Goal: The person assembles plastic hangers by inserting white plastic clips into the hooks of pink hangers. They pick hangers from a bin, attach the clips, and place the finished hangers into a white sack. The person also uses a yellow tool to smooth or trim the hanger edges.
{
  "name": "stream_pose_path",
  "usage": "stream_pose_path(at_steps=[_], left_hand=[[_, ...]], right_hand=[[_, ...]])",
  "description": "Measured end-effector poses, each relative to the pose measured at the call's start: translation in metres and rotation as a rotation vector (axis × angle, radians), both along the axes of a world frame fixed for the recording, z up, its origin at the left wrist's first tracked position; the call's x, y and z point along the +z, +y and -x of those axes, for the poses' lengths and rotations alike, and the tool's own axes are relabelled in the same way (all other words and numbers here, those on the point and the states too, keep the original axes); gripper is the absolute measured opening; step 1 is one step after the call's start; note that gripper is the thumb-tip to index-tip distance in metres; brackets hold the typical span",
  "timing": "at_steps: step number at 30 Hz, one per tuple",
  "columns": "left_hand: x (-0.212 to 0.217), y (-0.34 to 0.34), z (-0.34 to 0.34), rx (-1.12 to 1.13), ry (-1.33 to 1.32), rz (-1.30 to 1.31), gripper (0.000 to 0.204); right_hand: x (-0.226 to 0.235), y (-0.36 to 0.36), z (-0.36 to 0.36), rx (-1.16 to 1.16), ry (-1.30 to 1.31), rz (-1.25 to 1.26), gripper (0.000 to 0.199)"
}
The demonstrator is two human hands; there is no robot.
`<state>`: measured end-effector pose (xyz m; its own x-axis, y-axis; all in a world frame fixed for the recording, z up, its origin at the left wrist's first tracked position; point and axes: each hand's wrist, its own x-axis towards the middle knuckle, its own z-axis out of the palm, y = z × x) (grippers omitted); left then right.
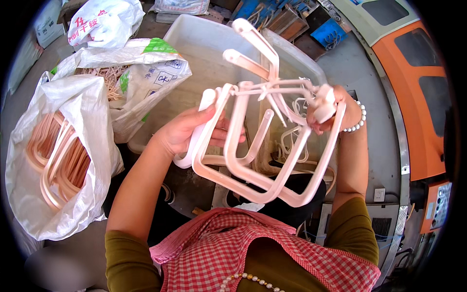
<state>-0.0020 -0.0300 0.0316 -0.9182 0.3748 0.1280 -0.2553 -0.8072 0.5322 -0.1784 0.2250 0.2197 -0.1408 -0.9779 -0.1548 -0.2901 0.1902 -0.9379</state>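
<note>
A cluster of pale pink moulded plastic U-shaped frames (243, 187), joined by a thin branching runner (279, 87), hangs in front of my chest. My left hand (182, 130) is closed round the upright bars at its left side, the fingertips showing behind them. On the other side, my right hand (346, 112) grips the right end of the runner and the top of a frame bar; its fingers are partly covered by the plastic. Two straight flat-ended arms stick up from the upper middle of the cluster.
A large translucent bin (194, 36) stands beyond my hands, with looped thin plastic pieces (294, 141) low at its right. To the left, a white woven sack (92, 104) holds several pink frames (61, 155); another sack (151, 80) holds thin scraps. An orange machine (413, 97) stands at the right.
</note>
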Motion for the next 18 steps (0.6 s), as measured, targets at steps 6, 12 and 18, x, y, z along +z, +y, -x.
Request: stream_pose_path(at_steps=[6, 12, 18], left_hand=[[-0.008, 0.004, -0.003, 0.072, -0.136, -0.256, 0.053], [0.001, 0.006, -0.004, 0.085, -0.217, -0.215, 0.06], [0.0, -0.021, -0.01, 0.096, -0.102, -0.28, 0.054]], right_hand=[[-0.001, 0.001, 0.005, -0.128, 0.06, -0.096, 0.028], [0.0, 0.019, 0.012, -0.25, 0.267, -0.237, 0.019], [-0.001, 0.037, 0.007, -0.225, 0.607, -0.347, 0.02]])
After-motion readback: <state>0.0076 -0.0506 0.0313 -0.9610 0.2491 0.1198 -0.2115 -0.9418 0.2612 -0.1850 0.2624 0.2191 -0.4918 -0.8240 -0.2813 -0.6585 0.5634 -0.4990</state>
